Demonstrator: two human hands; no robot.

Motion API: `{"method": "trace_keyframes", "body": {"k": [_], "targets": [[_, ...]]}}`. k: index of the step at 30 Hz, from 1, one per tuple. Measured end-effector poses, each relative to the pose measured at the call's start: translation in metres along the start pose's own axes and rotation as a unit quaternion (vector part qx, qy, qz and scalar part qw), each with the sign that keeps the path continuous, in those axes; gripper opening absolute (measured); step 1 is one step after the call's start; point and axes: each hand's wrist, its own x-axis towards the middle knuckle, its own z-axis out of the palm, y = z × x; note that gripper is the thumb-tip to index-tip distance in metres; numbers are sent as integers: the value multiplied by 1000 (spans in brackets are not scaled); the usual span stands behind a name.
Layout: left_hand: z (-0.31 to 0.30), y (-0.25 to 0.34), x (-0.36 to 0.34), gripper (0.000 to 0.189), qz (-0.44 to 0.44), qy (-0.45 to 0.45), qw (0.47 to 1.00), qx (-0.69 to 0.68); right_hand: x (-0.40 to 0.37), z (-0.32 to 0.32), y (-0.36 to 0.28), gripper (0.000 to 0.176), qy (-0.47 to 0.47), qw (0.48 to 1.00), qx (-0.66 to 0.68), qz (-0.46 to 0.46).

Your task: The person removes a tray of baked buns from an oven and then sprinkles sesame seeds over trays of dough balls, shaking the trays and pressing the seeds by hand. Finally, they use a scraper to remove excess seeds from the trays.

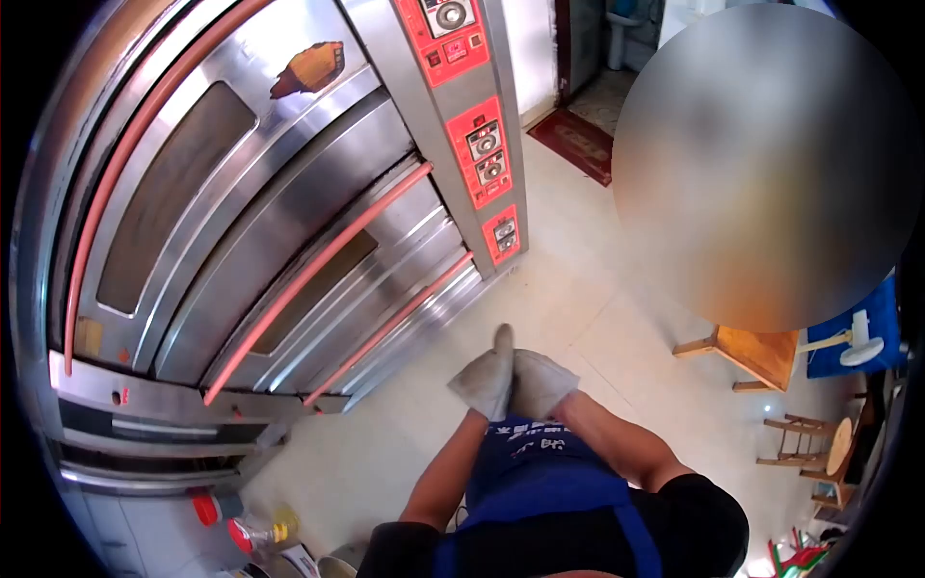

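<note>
Both my hands wear pale grey, thick cloth oven gloves and meet in front of my blue apron (549,472). My left hand (485,381) lies against the inner side of my right hand (542,382), with one narrow glove tip pointing up between them. The wide cuffs flare out at the wrists. How the fingers sit inside the gloves is hidden, and no other object shows between them. Nearest on the left is a steel deck oven (289,231) with long red handles (318,279); its doors are shut, and neither hand touches it.
Red control panels (477,149) run along the oven's right edge. Red-lidded jars (252,532) stand at lower left. On the right are a wooden table (756,354), a white fan (858,345) and a wooden stool (838,448). A red mat (576,144) lies by the doorway.
</note>
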Motion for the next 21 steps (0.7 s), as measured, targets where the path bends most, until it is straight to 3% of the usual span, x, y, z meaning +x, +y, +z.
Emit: {"method": "trace_keyframes", "body": {"k": [1, 2, 3, 5, 6, 7, 8, 9, 10, 11, 12, 13, 14, 15, 16, 17, 18, 19, 20, 21], "targets": [[11, -4, -3, 74, -3, 30, 989, -145, -6, -4, 3, 27, -48, 947, 304, 95], [15, -6, 0, 76, 1, 61, 957, -283, -8, -6, 7, 30, -87, 794, 574, 178], [14, -8, 8, 76, 0, 66, 955, -290, -13, -3, -2, 30, -91, 796, 569, 184], [-3, -25, 19, 86, -122, 70, 976, -164, -32, 12, -22, 38, 155, 916, 309, 205], [-12, -35, 15, 89, -102, 109, 977, -152, -37, -21, -1, 45, -67, 929, 320, 171], [-24, -39, 13, 93, -81, 156, 974, -141, -39, -12, -12, 45, -86, 931, 305, 182], [-66, -6, -15, 81, -155, 149, 960, -181, -34, 10, -40, 49, -20, 940, 275, 200], [-66, -5, -3, 81, -146, 178, 950, -210, -12, 23, -59, 54, 42, 950, 234, 203], [-50, -12, 5, 66, -59, 316, 940, -116, 16, 29, -63, 52, 12, 947, 228, 225], [-28, -25, 10, 53, 11, 441, 897, -7, 38, 42, -63, 49, -13, 941, 226, 254], [1, -45, 18, 49, 106, 459, 882, 0, 61, 63, -69, 50, 29, 974, 93, 205], [15, -62, 25, 47, 199, 473, 858, 17, 86, 73, -77, 50, 6, 975, 78, 206], [-2, -73, 16, 45, 235, 357, 904, -29, 112, 85, -86, 47, 67, 994, 12, 85], [-27, -67, -3, 45, 229, 380, 896, -29, 143, 102, -97, 44, 125, 990, -45, -45], [-52, -51, -29, 38, 288, 413, 859, -92, 173, 108, -126, 46, 103, 983, -94, -116], [-69, -49, -43, 31, 345, 437, 816, -154, 196, 119, -164, 49, 85, 969, -141, -182], [-76, -60, -45, 31, 338, 451, 812, -155, 195, 169, -227, 42, 134, 943, -116, -283], [-78, -72, -51, 23, 346, 434, 822, -127, 222, 178, -262, 38, 97, 880, -134, -446], [-80, -84, -59, 16, 350, 417, 833, -99, 233, 216, -316, 36, 115, 828, -130, -532], [-80, -97, -56, 16, 330, 431, 834, -102, 248, 249, -367, 40, 148, 703, -225, -658]]}}
